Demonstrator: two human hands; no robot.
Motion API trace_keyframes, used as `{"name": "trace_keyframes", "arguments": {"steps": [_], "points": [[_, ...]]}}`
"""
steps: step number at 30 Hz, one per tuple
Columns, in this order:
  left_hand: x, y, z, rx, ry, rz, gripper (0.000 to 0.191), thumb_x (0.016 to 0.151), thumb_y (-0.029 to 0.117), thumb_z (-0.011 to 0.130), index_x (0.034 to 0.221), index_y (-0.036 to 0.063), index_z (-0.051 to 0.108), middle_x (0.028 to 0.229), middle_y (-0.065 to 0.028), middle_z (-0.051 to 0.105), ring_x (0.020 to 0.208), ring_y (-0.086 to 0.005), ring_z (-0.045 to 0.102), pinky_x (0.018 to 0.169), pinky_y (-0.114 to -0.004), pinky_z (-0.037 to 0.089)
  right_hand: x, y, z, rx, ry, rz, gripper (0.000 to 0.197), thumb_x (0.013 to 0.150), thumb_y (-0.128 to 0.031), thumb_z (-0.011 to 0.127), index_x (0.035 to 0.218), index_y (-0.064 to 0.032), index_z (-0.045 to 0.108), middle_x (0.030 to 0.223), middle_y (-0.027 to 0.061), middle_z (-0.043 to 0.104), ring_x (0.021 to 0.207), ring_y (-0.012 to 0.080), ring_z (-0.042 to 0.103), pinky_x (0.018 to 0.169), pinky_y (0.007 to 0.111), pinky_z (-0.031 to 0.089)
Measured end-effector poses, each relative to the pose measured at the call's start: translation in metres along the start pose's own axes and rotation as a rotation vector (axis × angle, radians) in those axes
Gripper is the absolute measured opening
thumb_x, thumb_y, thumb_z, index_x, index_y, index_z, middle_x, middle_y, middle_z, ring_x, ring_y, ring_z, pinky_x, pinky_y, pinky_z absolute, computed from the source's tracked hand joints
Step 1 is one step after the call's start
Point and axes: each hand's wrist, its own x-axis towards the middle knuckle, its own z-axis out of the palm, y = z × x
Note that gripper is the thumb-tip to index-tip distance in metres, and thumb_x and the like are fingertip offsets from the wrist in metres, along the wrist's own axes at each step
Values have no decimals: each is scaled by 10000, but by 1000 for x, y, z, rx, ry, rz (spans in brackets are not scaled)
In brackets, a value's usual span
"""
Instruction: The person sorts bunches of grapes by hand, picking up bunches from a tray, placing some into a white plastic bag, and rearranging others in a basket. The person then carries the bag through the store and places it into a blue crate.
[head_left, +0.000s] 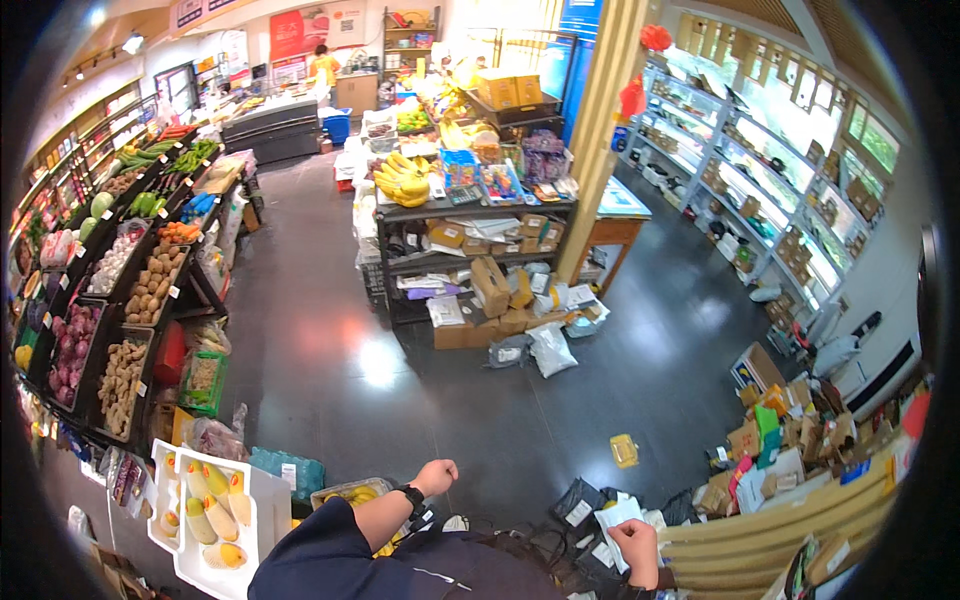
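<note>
My left hand is raised over the dark floor, its fingers curled with nothing seen in them. A watch is on that wrist. Below it, partly behind the arm, a crate holds yellow bananas. To its left a white foam box contains mangoes, some in foam nets. My right hand is bent with its fingers curled in, above parcels at the lower right; whether it touches the white parcel beneath cannot be told. No object shows in its fingers.
Sloped crates of vegetables, including ginger, line the left side. A dark rack ahead bears bananas and parcels, with more parcels at its foot. A yellow packet lies on the floor. Boxes pile up at right. A person stands far back.
</note>
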Motion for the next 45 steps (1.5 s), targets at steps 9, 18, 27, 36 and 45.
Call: {"name": "trace_keyframes", "arguments": {"steps": [9, 18, 27, 36, 45], "points": [[52, -50, -48, -43, 311, -317, 107, 766, 124, 579, 808, 100, 675, 810, -109, 688, 794, -274, 665, 721, -374, 516, 248, -57, 46, 158, -322, -54, 160, 896, -130, 575, 914, 2, 665, 733, 78, 679, 628, 138, 637, 588, 285, 513], [67, -68, -22, -41, 425, -727, 148, 743, 198, 621, 820, 114, 715, 840, -132, 696, 831, -303, 667, 779, -384, 522, 462, -141, 79, 141, -516, -333, 186, 837, -35, 596, 1014, -23, 649, 856, 83, 698, 675, 136, 643, 616, 275, 524], [109, -70, -24, -274, 638, -787, 119, 754, 82, 608, 834, 67, 696, 772, -102, 681, 732, -214, 658, 683, -322, 513, 566, -259, 188, -35, -688, -653, 217, 867, -67, 539, 1064, -38, 627, 929, 121, 708, 812, 235, 690, 737, 339, 528], [86, -194, -111, -258, 763, -991, 182, 765, 228, 658, 831, 63, 694, 861, -158, 692, 841, -325, 664, 782, -411, 525, 533, -423, 363, 0, -926, -694, 342, 820, 55, 438, 1110, -8, 606, 1004, 128, 675, 761, 200, 678, 712, 303, 536], [60, -238, -296, -389, 1135, -850, 333, 865, 366, 589, 850, 50, 696, 803, -136, 684, 779, -278, 662, 702, -385, 504, 494, -575, 510, -126, -1054, -1024, 209, 833, 0, 538, 1013, -13, 644, 896, 108, 663, 715, 150, 622, 669, 282, 488]]}}
